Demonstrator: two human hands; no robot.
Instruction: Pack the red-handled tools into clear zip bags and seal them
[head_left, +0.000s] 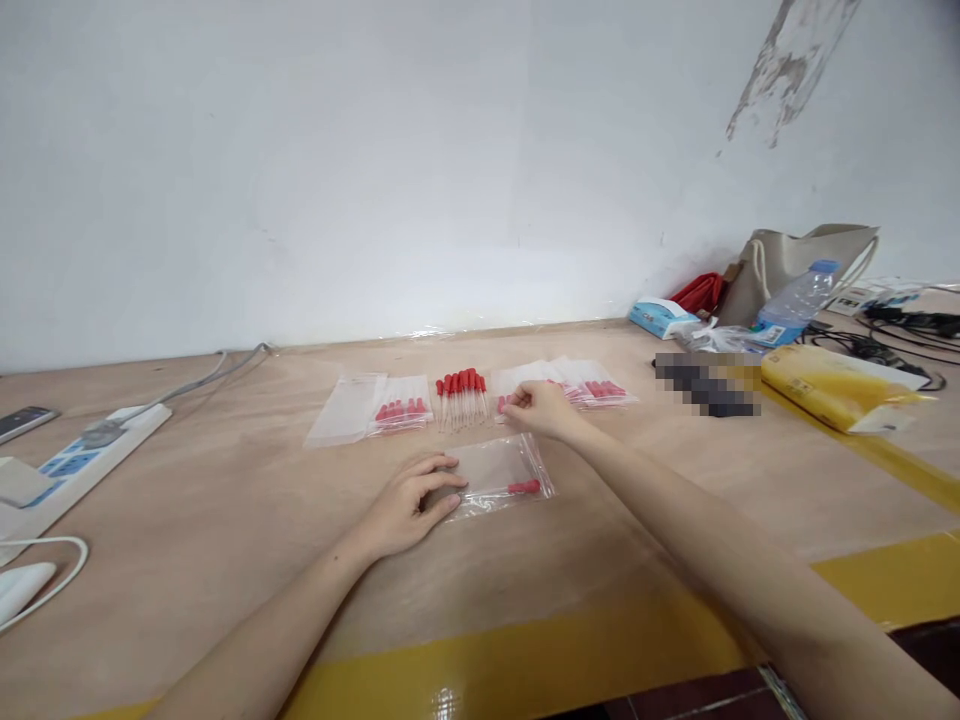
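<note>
- Clear zip bag [501,473]: lies flat on the wooden table [225,500], near the middle, just in front of the row of droppers; one red-capped dropper [523,487] shows inside it near its right end. The bag's left edge is hidden under the fingers.
- Left hand [409,505]: rests palm down on the bag's left end, fingers together and pressed flat on the plastic, holding it in place.
- Right hand [541,408]: reaches past the bag to the row behind it; fingertips are bunched on something small and red, too small to identify with certainty. Whether it is lifted off the table cannot be told.
- Loose droppers [460,396]: one cluster with red caps pointing away, standing side by side between the hands and the wall; roughly ten, the exact count not readable.
- Filled bags, left [401,411]: one with red caps inside, beside one empty bag [346,420].
- Filled bags, right [592,385]: an overlapping fan of several; the count is unclear, and the right hand covers its near end.
- Surroundings: one power strip [90,445] at the left edge, one water bottle [796,300], one beige tote bag [795,262], one yellow packet [832,385], one blue tissue pack [660,316] at the right. A pixelated patch [705,383] conceals one object there.
- Yellow tape [525,660] runs along the table's near edge.
</note>
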